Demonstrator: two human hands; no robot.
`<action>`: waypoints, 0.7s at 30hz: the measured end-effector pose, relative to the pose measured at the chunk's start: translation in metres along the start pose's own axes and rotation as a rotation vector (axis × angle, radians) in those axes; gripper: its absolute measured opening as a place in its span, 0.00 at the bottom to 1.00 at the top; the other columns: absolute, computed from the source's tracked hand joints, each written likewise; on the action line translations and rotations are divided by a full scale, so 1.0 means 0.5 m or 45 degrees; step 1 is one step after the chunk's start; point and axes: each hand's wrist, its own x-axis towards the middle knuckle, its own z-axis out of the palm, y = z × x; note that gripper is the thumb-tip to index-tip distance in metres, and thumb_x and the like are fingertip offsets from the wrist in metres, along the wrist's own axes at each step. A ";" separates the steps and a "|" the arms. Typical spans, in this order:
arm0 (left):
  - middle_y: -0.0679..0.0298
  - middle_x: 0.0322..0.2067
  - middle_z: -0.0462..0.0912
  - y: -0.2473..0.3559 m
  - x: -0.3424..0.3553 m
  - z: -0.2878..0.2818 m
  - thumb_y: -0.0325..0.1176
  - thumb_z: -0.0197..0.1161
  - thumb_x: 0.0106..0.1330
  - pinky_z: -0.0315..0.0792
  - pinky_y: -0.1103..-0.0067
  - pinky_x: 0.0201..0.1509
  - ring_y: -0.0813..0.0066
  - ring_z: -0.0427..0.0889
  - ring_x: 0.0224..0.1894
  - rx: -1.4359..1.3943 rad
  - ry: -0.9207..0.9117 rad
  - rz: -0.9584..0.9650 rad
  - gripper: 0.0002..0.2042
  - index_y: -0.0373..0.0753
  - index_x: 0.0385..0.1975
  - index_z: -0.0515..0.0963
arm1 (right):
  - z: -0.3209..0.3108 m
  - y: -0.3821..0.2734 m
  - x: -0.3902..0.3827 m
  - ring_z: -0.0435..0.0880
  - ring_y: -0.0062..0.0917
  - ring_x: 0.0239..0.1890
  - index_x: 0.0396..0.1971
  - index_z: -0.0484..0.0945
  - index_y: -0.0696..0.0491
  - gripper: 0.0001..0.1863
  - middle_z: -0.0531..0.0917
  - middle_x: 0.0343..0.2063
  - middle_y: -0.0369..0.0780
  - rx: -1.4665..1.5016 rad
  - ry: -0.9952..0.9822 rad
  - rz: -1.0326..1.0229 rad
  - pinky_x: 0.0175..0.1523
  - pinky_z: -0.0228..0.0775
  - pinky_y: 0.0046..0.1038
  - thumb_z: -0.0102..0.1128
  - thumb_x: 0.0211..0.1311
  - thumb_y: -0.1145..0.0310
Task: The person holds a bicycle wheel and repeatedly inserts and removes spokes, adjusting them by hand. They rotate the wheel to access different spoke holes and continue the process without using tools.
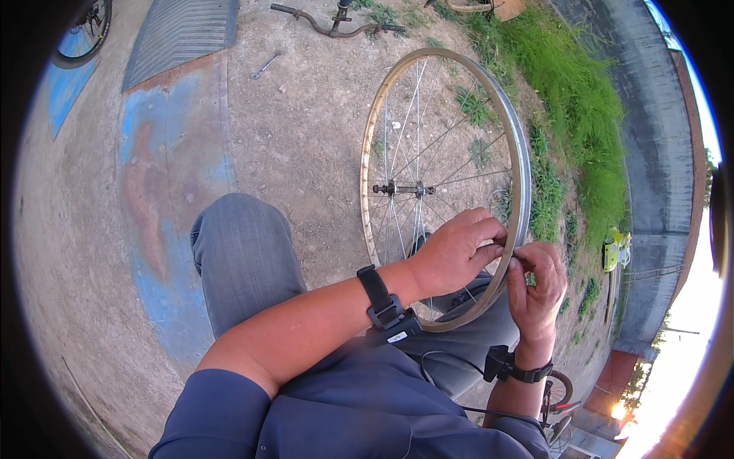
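Note:
A bare bicycle wheel (pixel 524 176), without a tyre, stands upright in front of me, its lower part by my leg. Thin spokes run from the hub (pixel 405 189) to the silver rim. My left hand (pixel 461 249) reaches across to the inner side of the rim, fingers bent and closed against it near the spokes. On the outer side, my right hand (pixel 540 284) pinches the same stretch of rim with thumb and curled fingers. Whatever small part may lie between the fingertips is hidden. Both wrists wear black straps with small devices.
A spanner (pixel 265 66) and a rusty handlebar (pixel 334 33) lie on the dirt ahead. To the left are a worn blue metal sheet (pixel 172 153) and a ribbed plate (pixel 183 38). Grass (pixel 585 115) grows along a concrete wall (pixel 657 191) on the right. Another bicycle (pixel 560 389) stands behind my right arm.

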 end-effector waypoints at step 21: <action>0.55 0.40 0.79 -0.003 -0.001 -0.001 0.30 0.67 0.69 0.74 0.62 0.53 0.51 0.79 0.47 0.016 0.000 0.032 0.06 0.38 0.42 0.81 | 0.004 -0.002 -0.005 0.86 0.33 0.31 0.44 0.79 0.55 0.14 0.84 0.36 0.44 0.061 -0.004 0.038 0.34 0.80 0.28 0.65 0.60 0.86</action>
